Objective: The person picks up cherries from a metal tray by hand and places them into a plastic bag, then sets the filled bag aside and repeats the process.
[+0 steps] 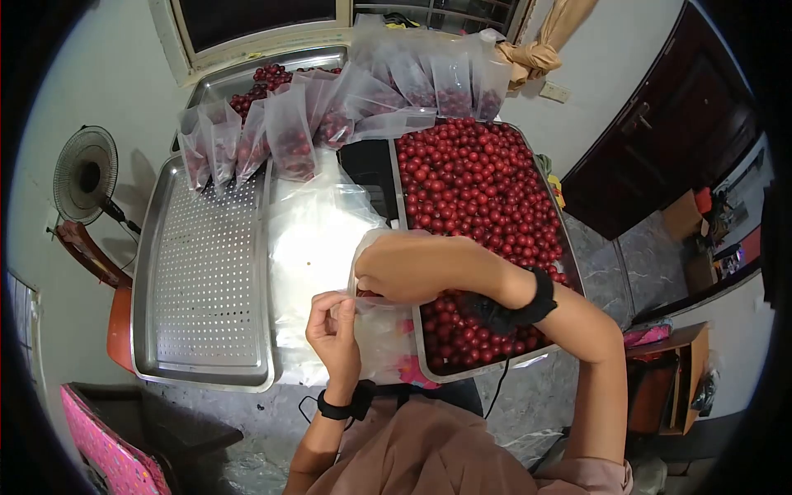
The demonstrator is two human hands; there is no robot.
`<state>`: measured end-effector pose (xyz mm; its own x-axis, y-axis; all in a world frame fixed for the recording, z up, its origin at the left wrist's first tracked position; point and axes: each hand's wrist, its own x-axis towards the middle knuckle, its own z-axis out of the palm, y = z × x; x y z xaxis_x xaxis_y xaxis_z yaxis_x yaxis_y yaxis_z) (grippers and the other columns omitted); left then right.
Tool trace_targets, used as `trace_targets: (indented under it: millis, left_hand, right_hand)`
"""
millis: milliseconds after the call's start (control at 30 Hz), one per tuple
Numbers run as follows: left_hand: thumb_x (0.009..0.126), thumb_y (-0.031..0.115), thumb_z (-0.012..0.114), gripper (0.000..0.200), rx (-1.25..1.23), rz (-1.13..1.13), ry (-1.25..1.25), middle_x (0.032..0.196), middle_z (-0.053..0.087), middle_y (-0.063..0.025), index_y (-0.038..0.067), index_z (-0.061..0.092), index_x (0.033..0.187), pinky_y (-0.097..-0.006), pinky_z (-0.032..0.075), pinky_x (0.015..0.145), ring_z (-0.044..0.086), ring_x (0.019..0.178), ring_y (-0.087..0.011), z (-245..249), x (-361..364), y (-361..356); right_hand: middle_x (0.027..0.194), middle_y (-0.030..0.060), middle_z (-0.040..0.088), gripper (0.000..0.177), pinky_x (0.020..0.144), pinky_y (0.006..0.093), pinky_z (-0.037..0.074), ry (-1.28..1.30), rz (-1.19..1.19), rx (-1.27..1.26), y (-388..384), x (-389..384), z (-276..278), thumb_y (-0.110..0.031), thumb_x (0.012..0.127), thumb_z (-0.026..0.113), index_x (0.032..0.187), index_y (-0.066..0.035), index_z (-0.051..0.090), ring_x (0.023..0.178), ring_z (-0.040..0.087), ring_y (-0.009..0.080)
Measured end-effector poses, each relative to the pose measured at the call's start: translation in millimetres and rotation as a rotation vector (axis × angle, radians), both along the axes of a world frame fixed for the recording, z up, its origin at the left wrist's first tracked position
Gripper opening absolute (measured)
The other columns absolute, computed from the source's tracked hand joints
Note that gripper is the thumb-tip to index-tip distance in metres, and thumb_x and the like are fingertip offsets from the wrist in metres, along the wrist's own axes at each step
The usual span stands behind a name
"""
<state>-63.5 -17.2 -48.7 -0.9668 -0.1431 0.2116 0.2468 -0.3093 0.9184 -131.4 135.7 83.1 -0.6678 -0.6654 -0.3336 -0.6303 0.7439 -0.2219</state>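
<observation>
My left hand (334,330) pinches the edge of a clear plastic bag (373,239) between thumb and forefinger. Over the bag's mouth, my right hand (404,268) is curled palm down, its fingers mostly hidden. A little dark red fruit shows under those fingers. To the right, a metal tray holds a thick layer of round red fruits (474,190), with my right forearm crossing above it. Beneath both hands lie flat clear plastic bags (318,247) in a pile.
At left is a perforated metal tray (202,272). Several filled bags (289,136) stand along the back, near another tray (318,59) of red fruits. A dark scale-like device (369,169) sits behind the pile. A fan (87,172) stands left, a dark door (652,115) right.
</observation>
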Motion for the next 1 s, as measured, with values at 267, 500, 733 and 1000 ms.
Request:
trace_targets:
  millis: [267, 500, 733, 1000]
  left_hand:
    - [0.095, 0.007, 0.06, 0.005, 0.037, 0.025, -0.06, 0.081, 0.056, 0.001, 0.004, 0.057, 0.095, -0.0212, 0.043, 0.07, 0.053, 0.075, -0.0066, -1.7, -6.6, 3.4]
    - [0.097, 0.011, 0.058, 0.008, 0.053, 0.026, -0.01, 0.086, 0.055, -0.0005, 0.003, 0.057, 0.098, -0.0226, 0.044, 0.071, 0.052, 0.076, -0.0076, -1.4, -11.3, 6.3]
    - [0.099, 0.015, 0.056, 0.015, -0.026, 0.059, -0.048, 0.091, 0.057, -0.0009, 0.0, 0.06, 0.099, -0.0242, 0.043, 0.072, 0.052, 0.078, -0.0089, -0.3, -10.8, 6.7]
    - [0.099, 0.016, 0.057, 0.015, 0.037, 0.044, -0.043, 0.089, 0.06, -0.0016, 0.001, 0.06, 0.099, -0.0242, 0.043, 0.071, 0.052, 0.077, -0.0087, -3.1, -15.0, 6.9]
  right_hand:
    - [0.08, 0.0141, 0.064, 0.014, 0.063, 0.0331, 0.049, 0.211, -0.384, -0.904, 56.6, 50.0, 57.7, -0.009, 0.092, 0.057, 0.099, 0.002, 0.062, 0.07, 0.064, 0.0246]
    - [0.094, 0.0118, 0.064, 0.017, 0.08, 0.0336, 0.05, 0.227, -0.518, -0.632, 132.2, 37.6, -34.0, -0.003, 0.09, 0.057, 0.106, 0.001, 0.062, 0.088, 0.064, 0.023]
    - [0.106, 0.0144, 0.056, 0.034, 0.087, 0.0399, 0.049, 0.154, -0.637, -0.429, 167.0, 25.0, -107.4, 0.005, 0.082, 0.062, 0.115, -0.002, 0.057, 0.101, 0.059, 0.0311]
    - [0.114, 0.013, 0.053, 0.042, 0.091, 0.0412, 0.047, 0.119, -0.559, -0.466, 179.7, 21.3, -121.3, 0.01, 0.078, 0.059, 0.116, -0.005, 0.058, 0.106, 0.056, 0.0327]
